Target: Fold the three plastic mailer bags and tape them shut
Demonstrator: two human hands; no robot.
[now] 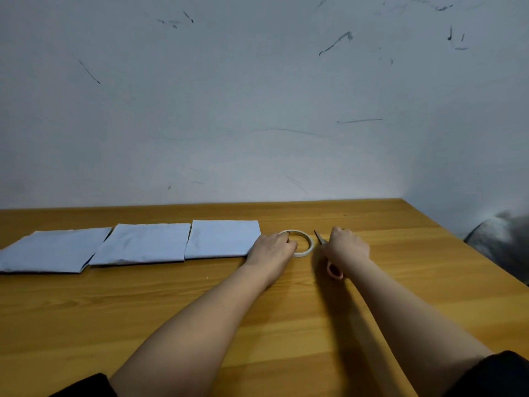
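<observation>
On the table (200,305), my left hand (272,247) grips the tape roll (300,244); my right hand (347,246) holds the scissors (333,269) beside three folded mailer bags (143,243).

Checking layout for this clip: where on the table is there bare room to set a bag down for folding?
Bare wood spans the near table in front of the three bags, left of the left forearm. More lies right of the right hand, toward the table edge. It is crowded around the tape roll and scissors, where both hands sit; the left hand is on the roll.
</observation>
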